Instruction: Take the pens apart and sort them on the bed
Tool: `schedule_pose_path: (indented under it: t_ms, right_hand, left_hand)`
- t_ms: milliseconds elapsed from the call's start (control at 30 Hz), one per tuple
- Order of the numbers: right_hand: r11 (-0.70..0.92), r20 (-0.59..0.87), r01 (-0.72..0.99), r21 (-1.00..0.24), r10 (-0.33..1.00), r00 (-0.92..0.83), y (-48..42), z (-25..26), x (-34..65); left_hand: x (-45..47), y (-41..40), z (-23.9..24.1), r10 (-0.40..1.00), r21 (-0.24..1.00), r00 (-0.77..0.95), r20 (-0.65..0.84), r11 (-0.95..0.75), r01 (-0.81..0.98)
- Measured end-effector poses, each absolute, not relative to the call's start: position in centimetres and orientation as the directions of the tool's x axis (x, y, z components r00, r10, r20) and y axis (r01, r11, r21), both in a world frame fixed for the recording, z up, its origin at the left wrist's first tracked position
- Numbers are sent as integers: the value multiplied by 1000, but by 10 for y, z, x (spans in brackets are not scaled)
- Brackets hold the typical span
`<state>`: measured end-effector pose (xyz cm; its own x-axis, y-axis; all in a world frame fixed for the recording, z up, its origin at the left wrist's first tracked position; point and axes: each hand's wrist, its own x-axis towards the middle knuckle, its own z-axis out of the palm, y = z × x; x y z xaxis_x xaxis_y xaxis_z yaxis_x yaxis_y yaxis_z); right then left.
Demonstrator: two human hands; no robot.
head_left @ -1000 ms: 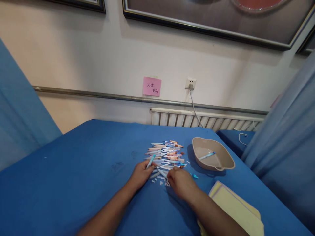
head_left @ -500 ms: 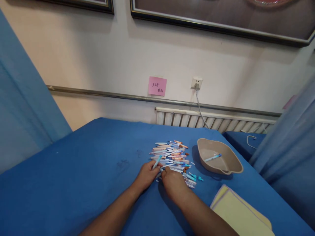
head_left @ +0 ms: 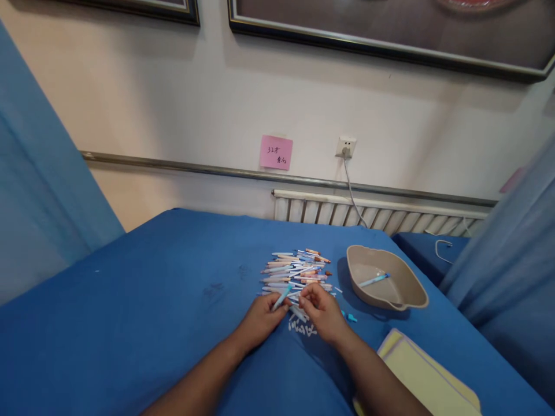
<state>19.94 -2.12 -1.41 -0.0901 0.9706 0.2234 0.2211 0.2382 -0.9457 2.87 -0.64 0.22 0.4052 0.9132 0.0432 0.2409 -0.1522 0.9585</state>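
My left hand [head_left: 263, 318] is closed around a light blue pen barrel [head_left: 282, 296], which tilts up to the right. Just right of it, my right hand [head_left: 323, 312] has thumb and fingertips pinched together; what they hold, if anything, is too small to make out. Beyond both hands lies a pile of pen parts [head_left: 277, 271], with pale, orange and white pieces side by side. Small white pieces [head_left: 302, 326] are scattered on the blue cloth between my wrists. Turquoise pen pieces [head_left: 350, 317] lie to the right of my right hand.
A beige basin [head_left: 385, 297] with one blue pen [head_left: 375, 279] in it stands at the right. Yellow folded cloths or sheets [head_left: 427, 370] lie nearer, by my right forearm. Blue cloth [head_left: 130, 323] covers the table; a radiator [head_left: 321, 211] and wall are behind, with curtains on both sides.
My right hand has lifted off the near pen parts and moved right and turned, fingertips now pinched. Small white pieces now show below it. My left hand keeps the barrel, barely shifted.
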Motion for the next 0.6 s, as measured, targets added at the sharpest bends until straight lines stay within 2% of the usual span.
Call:
schedule_pose_path:
  t_ms: [300,433,600]
  right_hand:
    - [246,259,231,-941,965,30,-22,6,214]
    - [335,350,387,-859,936,-33,-25,12,218]
    - [445,432,520,-729,888,-155,-30,18,222]
  left_hand:
    - [32,-17,16,878,860,462,126,-328,390]
    - [32,-21,21,861,792,493,126,-387,473]
    - [31,-22,21,861,764,495,117,-397,509]
